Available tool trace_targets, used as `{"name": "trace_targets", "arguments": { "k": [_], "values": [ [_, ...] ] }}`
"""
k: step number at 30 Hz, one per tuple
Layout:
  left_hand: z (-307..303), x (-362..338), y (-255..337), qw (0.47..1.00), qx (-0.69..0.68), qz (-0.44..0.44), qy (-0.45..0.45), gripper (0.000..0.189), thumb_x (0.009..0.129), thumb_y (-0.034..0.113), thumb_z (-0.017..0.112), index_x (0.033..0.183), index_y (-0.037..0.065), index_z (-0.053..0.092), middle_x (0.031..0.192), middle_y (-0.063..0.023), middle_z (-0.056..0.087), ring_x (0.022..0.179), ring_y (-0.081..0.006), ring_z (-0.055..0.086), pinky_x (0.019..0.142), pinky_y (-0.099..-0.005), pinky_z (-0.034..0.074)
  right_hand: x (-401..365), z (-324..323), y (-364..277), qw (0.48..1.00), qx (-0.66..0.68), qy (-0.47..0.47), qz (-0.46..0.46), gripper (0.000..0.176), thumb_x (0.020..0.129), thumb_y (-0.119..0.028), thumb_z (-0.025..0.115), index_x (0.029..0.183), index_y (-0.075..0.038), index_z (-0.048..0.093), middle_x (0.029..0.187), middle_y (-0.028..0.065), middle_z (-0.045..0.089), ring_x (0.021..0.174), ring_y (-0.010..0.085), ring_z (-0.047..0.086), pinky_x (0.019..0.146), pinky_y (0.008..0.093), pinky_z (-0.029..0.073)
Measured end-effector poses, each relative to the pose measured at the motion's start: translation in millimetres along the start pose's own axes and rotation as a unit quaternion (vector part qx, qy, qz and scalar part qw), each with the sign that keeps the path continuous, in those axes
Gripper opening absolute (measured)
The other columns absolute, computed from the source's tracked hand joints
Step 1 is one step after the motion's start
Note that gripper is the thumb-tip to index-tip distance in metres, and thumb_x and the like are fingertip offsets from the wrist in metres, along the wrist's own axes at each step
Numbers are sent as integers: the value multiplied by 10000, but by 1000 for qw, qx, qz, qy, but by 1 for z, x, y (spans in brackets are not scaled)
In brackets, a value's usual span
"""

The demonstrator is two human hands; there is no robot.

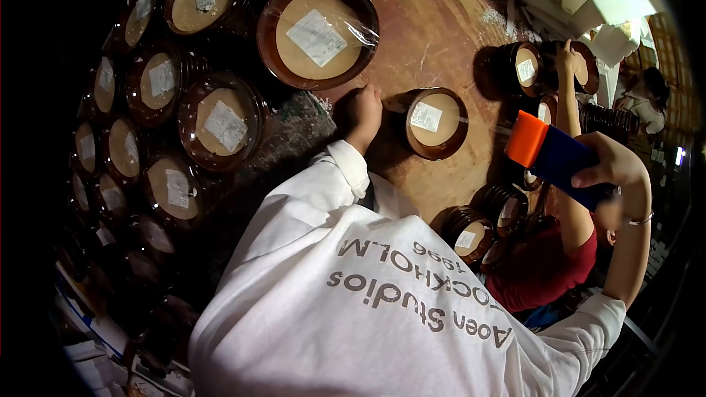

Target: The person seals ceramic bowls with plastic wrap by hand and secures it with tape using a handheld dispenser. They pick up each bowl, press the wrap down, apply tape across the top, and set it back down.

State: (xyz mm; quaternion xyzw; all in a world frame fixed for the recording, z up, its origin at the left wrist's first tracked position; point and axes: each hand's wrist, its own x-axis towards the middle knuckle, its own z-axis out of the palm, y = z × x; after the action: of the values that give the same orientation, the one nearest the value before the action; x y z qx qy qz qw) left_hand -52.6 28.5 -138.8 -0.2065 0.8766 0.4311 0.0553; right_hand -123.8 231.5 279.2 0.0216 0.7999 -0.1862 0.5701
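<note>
My right hand [612,170] is wrapped around a blue and orange tape dispenser [565,158], raised over the right side of the table. A faint clear strip runs from its orange end toward a brown-rimmed bowl [457,140] with a white label [426,116] inside. Left of that bowl, my left hand [365,109] is closed in a fist; what is in its fingers, if anything, is hidden. Just above this fist stands a larger bowl stack [318,77], its labelled top bowl crossed by shiny clear film or tape.
Stacks of labelled brown bowls [223,123] crowd the left side. More stacks [465,239] stand along the right table edge. A co-worker in a red sleeve [548,268] reaches a hand [567,57] toward bowls at the far right. White foam pieces [614,7] are heaped behind.
</note>
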Motion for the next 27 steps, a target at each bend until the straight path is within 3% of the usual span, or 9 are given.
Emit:
{"name": "trace_targets", "arguments": {
  "k": [4,6,7,10,13,16,22,25,27],
  "values": [
    [24,-11,-5,999,-34,0,1,155,777,184,538,741,34,545,698,-194,567,668,-373,557,568,-429,432,-1,0,7,999,25,-17,10,466,561,-246,732,895,41,578,754,55,608,686,106,565,667,239,454],
    [41,-13,-16,964,-256,-52,-49,138,770,153,530,737,23,562,721,-212,566,693,-377,556,580,-411,428,0,0,9,999,35,-17,11,481,560,-251,734,901,48,571,753,60,606,686,112,565,665,238,453],
    [34,-13,-14,982,-178,24,-63,178,747,103,450,707,-39,550,623,-86,530,614,-150,507,567,-305,403,0,0,9,999,26,-17,13,508,562,-272,739,914,50,564,759,62,605,693,113,564,670,238,452],
    [73,1,-43,924,-361,-68,-106,239,751,164,449,715,-45,559,655,-96,555,618,-155,510,585,-291,406,1,0,14,999,26,-18,6,561,569,-314,745,943,55,550,774,66,604,710,114,562,683,238,449],
    [33,1,-13,929,-262,-186,-181,307,775,220,420,743,-40,579,756,-158,592,671,-222,544,633,-320,414,1,0,18,999,39,-7,-10,600,578,-343,746,971,58,538,789,66,602,729,116,560,695,237,445],
    [37,8,-23,972,-88,-79,-201,385,803,278,363,807,-38,582,864,-207,591,731,-317,555,661,-374,407,2,4,18,998,60,6,-10,655,546,-371,760,974,71,536,795,56,587,734,111,539,694,227,428],
    [1,8,20,966,31,-173,-192,421,847,283,301,951,-36,555,951,-242,562,886,-353,534,770,-344,406,1,6,32,999,35,18,22,705,526,-400,764,984,83,530,816,64,578,750,136,538,701,229,417],
    [-23,-6,23,973,-50,-4,-226,388,869,275,351,1021,-31,533,1051,-228,533,1000,-308,501,866,-308,362,0,9,39,999,42,20,17,624,561,-382,748,941,66,540,782,55,581,731,122,540,679,229,426],
    [-17,-17,26,946,-189,-91,-245,392,871,289,380,1076,-22,502,1101,-199,512,1038,-276,476,887,-302,340,4,9,50,998,55,0,-10,554,596,-356,732,921,54,550,760,42,585,714,99,538,659,227,435]
  ]
}}
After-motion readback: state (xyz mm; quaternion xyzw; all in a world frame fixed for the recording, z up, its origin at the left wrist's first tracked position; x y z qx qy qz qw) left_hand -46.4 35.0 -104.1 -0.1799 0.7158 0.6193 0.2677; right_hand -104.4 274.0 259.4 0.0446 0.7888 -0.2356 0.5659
